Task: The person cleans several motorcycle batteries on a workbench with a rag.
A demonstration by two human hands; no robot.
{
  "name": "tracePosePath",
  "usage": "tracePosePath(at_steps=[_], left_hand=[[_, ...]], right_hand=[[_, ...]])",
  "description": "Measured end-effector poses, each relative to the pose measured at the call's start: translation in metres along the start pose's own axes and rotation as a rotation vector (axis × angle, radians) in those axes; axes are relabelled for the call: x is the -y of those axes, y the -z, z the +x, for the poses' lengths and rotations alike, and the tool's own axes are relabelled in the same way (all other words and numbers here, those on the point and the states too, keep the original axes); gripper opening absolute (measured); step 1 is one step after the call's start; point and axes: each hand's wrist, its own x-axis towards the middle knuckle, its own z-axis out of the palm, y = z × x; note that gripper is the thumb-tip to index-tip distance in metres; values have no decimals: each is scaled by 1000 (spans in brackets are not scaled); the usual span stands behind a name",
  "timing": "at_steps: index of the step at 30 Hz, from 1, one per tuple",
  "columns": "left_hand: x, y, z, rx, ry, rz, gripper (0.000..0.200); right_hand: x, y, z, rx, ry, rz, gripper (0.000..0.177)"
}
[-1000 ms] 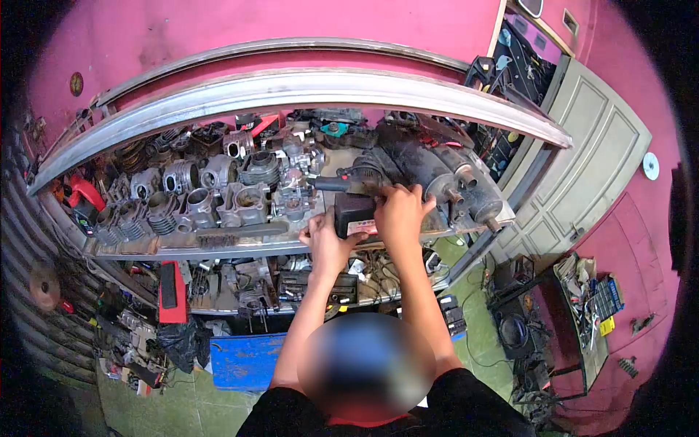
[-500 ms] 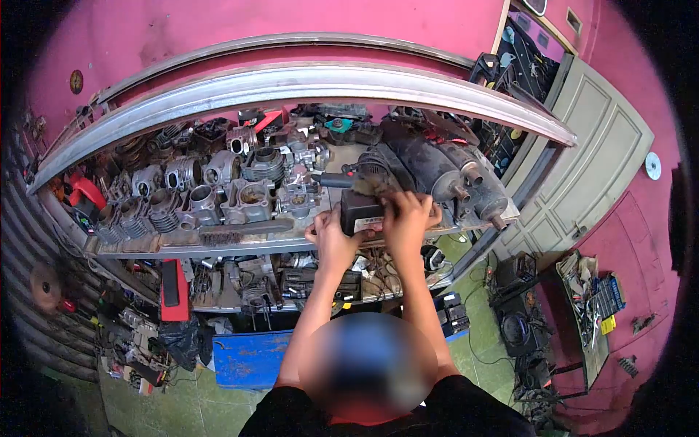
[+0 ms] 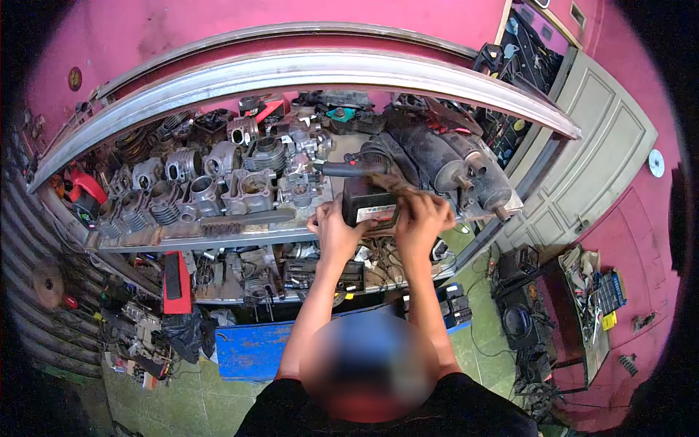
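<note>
A black box-shaped battery (image 3: 358, 195) with a white and red label stands at the front of the upper shelf. My left hand (image 3: 337, 231) is closed on its left side and lower front corner. At the battery's right top edge, my right hand (image 3: 424, 222) has its fingers bent together on a crumpled brown rag (image 3: 392, 181), which lies across the top. The fingertips of that hand are partly hidden. Just behind the battery is a dark power tool (image 3: 349, 169) with a red button.
Several engine cylinders (image 3: 204, 191) crowd the shelf at left, with a wire brush (image 3: 247, 221) along its front edge. Dark exhaust mufflers (image 3: 444, 164) lie at right. A metal beam (image 3: 313, 71) crosses above. A blue bench (image 3: 255, 349) stands below.
My right hand has moved slightly right and down, taking the brown rag toward the battery's right edge. More of the label shows. My left hand stays on the battery.
</note>
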Motion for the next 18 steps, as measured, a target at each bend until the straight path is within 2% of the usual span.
tracePosePath(at_steps=[2, 3, 5, 7, 8, 9, 11, 12, 15, 16, 17, 18], left_hand=[[4, 0, -1, 58, 30, 3, 85], [5, -1, -2, 116, 60, 3, 89], [4, -1, -5, 60, 15, -3, 84], [8, 2, -5, 76, -1, 79, 85], [13, 1, -5, 96, -11, 82, 84], [13, 6, -4, 97, -12, 85, 84], [12, 12, -2, 183, -8, 119, 83], [11, 13, 0, 199, 4, 134, 82], [14, 16, 11, 286, 25, 27, 87], [12, 18, 13, 260, 20, 9, 90], [14, 16, 16, 266, 20, 9, 90], [19, 14, 19, 246, -7, -7, 91]], right_hand=[[-23, -9, -5, -32, -69, 9, 15], [-35, -16, -6, 21, -105, 28, 18], [-48, -23, -12, 75, -148, 40, 20], [-55, -29, -15, 212, -136, -98, 26], [-66, -33, -17, 325, -180, -28, 43], [-65, -26, -14, 325, -182, -26, 43], [-63, -11, -12, 501, -172, 192, 63], [-63, -9, -10, 505, -166, 221, 82], [-63, -8, 0, 609, -171, 285, 87], [-64, -7, 8, 665, -162, 360, 89], [-68, -13, 11, 667, -167, 358, 89], [-74, -22, 12, 649, -149, 484, 88]])
